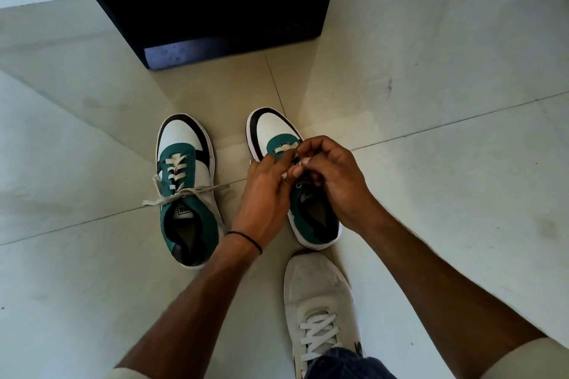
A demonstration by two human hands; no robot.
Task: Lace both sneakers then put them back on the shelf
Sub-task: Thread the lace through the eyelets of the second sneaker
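Pale shiny floor tiles (431, 71) fill the room, and a dark shelf (221, 9) stands at the far end. Two green, white and black sneakers sit on the floor in front of the dark shelf, side by side, with their toes pointing at it.

The laced sneaker (184, 138) sits in front of the left part of the shelf as we look at it. Its white lace (176, 170) goes criss-cross up the green part. The two loose ends lie flat on the floor, one out to each side.

The other sneaker (271, 126) sits in front of the right part of the shelf, a small gap away from the first one. Only one bit of its lace (284, 148) shows, going across the lowest holes near the toe.

Both hands are over this sneaker, on the side away from the shelf. The left hand (264, 191) has its fingers curled and pinches a white lace end by its thumb. The right hand (334, 177) is curled too, and its fingertips pinch the lace close to the left thumb. The hands are so close that I cannot tell if they touch. A thin black band (246, 240) goes round the left wrist.

Farther back from the shelf, just behind the other sneaker, is a white shoe (320, 295) on the person's foot, with its lace done up. A bit of blue jeans (348, 363) shows at its top
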